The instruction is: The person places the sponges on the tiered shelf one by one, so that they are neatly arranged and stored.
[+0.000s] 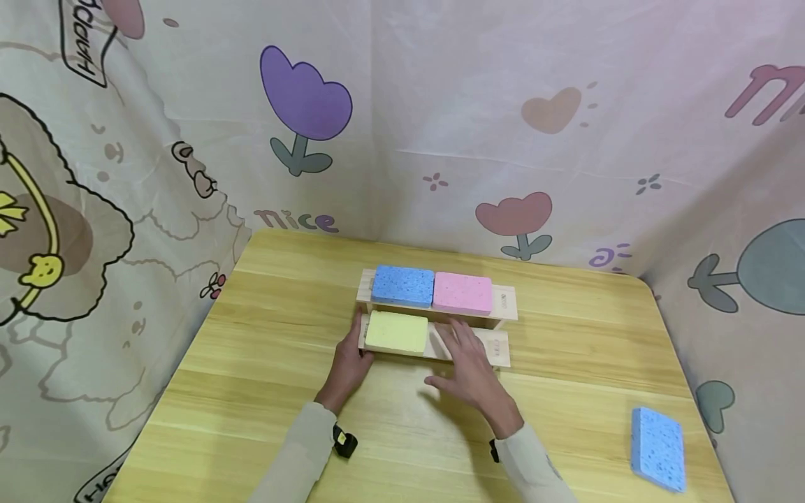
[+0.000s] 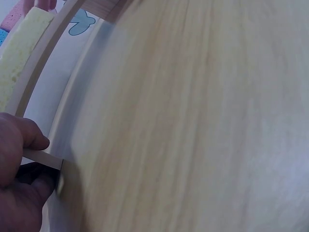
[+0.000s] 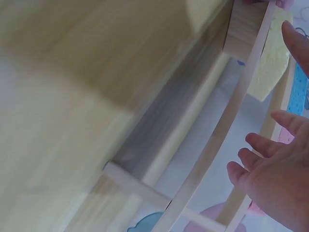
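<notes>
A two-tier wooden rack [image 1: 503,348] stands on the table. My left hand [image 1: 348,365] holds the rack's lower left end; in the left wrist view its fingers and thumb pinch the side panel [image 2: 47,159]. A yellow sponge [image 1: 397,332] lies on the left part of the lower tier. My right hand [image 1: 470,374], fingers spread and holding nothing, is over the lower tier just right of the yellow sponge. On the upper tier a blue sponge [image 1: 403,286] and a pink sponge [image 1: 462,293] lie side by side.
Another blue sponge [image 1: 657,449] lies near the right edge of the wooden table [image 1: 251,391]. A printed cloth [image 1: 402,126] hangs behind the table and along both sides. The upper tier's bare right end [image 1: 505,302] shows beside the pink sponge.
</notes>
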`<state>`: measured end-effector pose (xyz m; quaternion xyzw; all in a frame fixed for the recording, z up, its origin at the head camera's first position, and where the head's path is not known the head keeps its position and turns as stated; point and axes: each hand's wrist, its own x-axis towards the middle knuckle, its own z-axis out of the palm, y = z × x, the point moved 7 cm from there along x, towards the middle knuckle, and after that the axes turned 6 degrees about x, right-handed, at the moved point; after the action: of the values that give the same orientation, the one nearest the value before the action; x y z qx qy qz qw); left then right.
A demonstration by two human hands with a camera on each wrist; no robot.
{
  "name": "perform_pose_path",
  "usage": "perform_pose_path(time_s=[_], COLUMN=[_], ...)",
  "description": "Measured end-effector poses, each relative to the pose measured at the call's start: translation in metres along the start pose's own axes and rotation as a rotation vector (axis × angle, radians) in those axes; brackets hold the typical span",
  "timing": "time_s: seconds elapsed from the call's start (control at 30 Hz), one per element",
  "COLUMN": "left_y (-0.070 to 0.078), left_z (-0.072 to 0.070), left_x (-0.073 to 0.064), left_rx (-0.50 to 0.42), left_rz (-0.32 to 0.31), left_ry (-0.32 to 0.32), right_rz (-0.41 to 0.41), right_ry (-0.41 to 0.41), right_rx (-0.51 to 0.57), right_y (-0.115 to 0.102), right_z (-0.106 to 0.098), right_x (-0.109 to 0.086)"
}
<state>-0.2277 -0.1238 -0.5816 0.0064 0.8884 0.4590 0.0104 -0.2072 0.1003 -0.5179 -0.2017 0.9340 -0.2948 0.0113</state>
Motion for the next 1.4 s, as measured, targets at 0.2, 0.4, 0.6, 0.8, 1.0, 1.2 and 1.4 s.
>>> perform_pose_path(time_s=[0.2, 0.4, 0.6, 0.8, 1.0, 1.2, 1.4], left_y=[0.0, -0.001, -0.003, -0.006, -0.007, -0.007, -0.007], left_z=[0.001, 0.0, 0.0, 0.002, 0.002, 0.003, 0.003], left_x=[0.0, 0.0, 0.001, 0.001, 0.001, 0.002, 0.002], left_rx=[-0.004, 0.007, 0.009, 0.007, 0.003, 0.006, 0.03], left_rz=[0.015, 0.018, 0.008, 0.0, -0.001, 0.002, 0.001], left_ry=[-0.001, 0.009, 0.0, -0.007, -0.004, -0.009, -0.002], right_rz=[-0.001, 0.051, 0.146, 0.218, 0.281, 0.438, 0.607], right_ry=[0.068, 0.136, 0.18, 0.262, 0.33, 0.328, 0.346], right_rx=[0.001, 0.035, 0.048, 0.048, 0.029, -0.023, -0.083], right_y=[0.01, 0.027, 0.055, 0.08, 0.099, 0.123, 0.15], right_z=[-0.013, -0.027, -0.045, -0.072, -0.09, -0.104, -0.125], right_x=[-0.022, -0.046, -0.063, -0.075, -0.092, -0.115, -0.144])
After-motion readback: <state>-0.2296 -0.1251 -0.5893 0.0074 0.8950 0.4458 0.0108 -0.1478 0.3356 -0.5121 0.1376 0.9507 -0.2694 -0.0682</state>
